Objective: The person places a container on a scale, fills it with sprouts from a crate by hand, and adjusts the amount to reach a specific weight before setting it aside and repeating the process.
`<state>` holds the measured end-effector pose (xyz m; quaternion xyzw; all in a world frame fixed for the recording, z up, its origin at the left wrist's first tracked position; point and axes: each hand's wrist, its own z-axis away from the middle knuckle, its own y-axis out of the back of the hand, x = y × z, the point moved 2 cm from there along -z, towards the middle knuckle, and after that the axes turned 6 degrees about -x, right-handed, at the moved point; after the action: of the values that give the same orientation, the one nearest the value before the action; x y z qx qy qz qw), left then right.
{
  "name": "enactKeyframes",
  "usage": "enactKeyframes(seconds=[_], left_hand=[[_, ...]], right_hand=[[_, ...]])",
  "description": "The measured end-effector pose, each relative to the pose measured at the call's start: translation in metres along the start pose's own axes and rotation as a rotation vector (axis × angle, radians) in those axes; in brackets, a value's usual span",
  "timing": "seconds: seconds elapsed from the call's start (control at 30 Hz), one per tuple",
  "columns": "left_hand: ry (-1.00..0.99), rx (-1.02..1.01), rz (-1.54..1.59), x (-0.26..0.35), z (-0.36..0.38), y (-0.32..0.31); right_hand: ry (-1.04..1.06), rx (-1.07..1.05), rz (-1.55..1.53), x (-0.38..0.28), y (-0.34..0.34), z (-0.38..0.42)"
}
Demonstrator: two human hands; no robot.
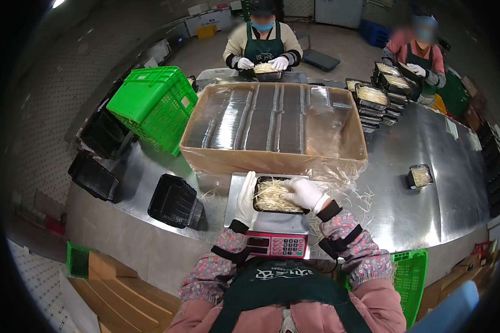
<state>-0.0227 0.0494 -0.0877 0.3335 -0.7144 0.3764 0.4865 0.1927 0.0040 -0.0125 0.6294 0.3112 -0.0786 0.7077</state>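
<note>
A black plastic tray [255, 204] filled with pale bean sprouts [273, 196] sits on the metal platform of a red weighing scale [276, 245]. My left hand [245, 201], in a white glove, stands along the tray's left side with its fingers stretched out. From the right, my gloved right hand [306, 195] reaches over the tray, its fingers bent into the sprouts; the fingertips are partly hidden there. Loose sprouts [364, 200] lie on the table to the right of the scale.
Behind the scale stands a cardboard box [233, 159] of stacked clear lids. Stacks of empty black trays [175, 201] are at left, beside a green crate [150, 105]. Filled trays [372, 95] are piled at back right; one small tray [420, 176] stands apart. Two co-workers face me.
</note>
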Motion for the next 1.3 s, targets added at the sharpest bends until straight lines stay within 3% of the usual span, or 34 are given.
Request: enactKeyframes(seconds=[0.13, 0.2, 0.23, 0.3, 0.37, 0.4, 0.47, 0.6, 0.7, 0.73, 0.8, 0.87, 0.93, 1.0, 1.07, 1.1, 1.2, 1.23, 1.27, 1.3], left_hand=[[0.075, 0.03, -0.07, 0.027, 0.007, 0.011], [0.076, 0.062, 0.047, 0.035, 0.007, 0.022], [-0.103, 0.063, -0.371, 0.038, 0.012, 0.027], [-0.059, 0.047, -0.464, 0.032, 0.015, 0.049], [0.01, 0.014, -0.58, 0.012, 0.018, 0.07], [0.228, 0.123, -0.293, 0.037, 0.018, 0.051], [0.217, 0.108, -0.304, 0.022, 0.019, 0.053], [0.183, 0.015, -0.277, -0.015, 0.016, 0.027], [-0.021, -0.011, -0.949, -0.001, 0.021, -0.013], [-0.023, -0.014, -0.949, -0.001, 0.024, -0.014], [-0.001, -0.039, -1.198, -0.001, 0.022, -0.016], [-0.022, -0.043, -1.134, 0.005, 0.023, -0.015], [0.002, -0.01, -0.991, 0.01, 0.025, -0.011], [-0.001, -0.025, -0.972, 0.016, 0.019, -0.006], [-0.027, -0.012, -0.886, 0.021, 0.012, -0.01], [-0.037, -0.024, -0.877, 0.026, 0.006, -0.018], [-0.142, -0.15, -1.086, 0.034, -0.006, -0.041], [-0.169, -0.197, -1.259, 0.026, -0.006, -0.045], [-0.197, -0.241, -1.434, 0.019, -0.006, -0.048], [-0.186, -0.215, -1.39, 0.015, -0.005, -0.049]], right_hand=[[0.076, 0.063, -0.123, -0.007, 0.036, 0.025], [-0.028, 0.013, -0.108, -0.003, 0.058, 0.038], [-0.098, 0.016, -0.136, 0.0, 0.067, 0.043], [-0.151, 0.083, -0.15, 0.009, 0.067, 0.048], [-0.124, 0.129, -0.09, 0.012, 0.056, 0.047], [-0.118, 0.115, -0.103, 0.011, 0.047, 0.042], [0.079, 0.219, 0.09, 0.004, 0.023, 0.03], [0.166, 0.118, 0.302, -0.024, -0.056, -0.001], [0.11, 0.031, 0.396, -0.037, -0.078, -0.013], [0.107, 0.033, 0.396, -0.036, -0.077, -0.012], [0.149, -0.042, 0.304, -0.029, -0.07, -0.012], [0.193, -0.156, 0.041, -0.008, -0.057, -0.007], [0.164, -0.116, -0.254, 0.0, -0.022, 0.003], [0.06, 0.035, -0.345, 0.012, 0.011, 0.019], [-0.06, 0.108, -0.291, 0.023, 0.033, 0.033], [-0.071, 0.142, -0.115, 0.023, 0.035, 0.036], [-0.183, -0.03, 0.268, 0.011, 0.026, 0.04], [-0.113, 0.008, 0.302, 0.013, 0.017, 0.039], [-0.171, -0.071, 0.393, 0.018, 0.008, 0.038], [-0.196, -0.074, 0.354, 0.021, 0.0, 0.037]])
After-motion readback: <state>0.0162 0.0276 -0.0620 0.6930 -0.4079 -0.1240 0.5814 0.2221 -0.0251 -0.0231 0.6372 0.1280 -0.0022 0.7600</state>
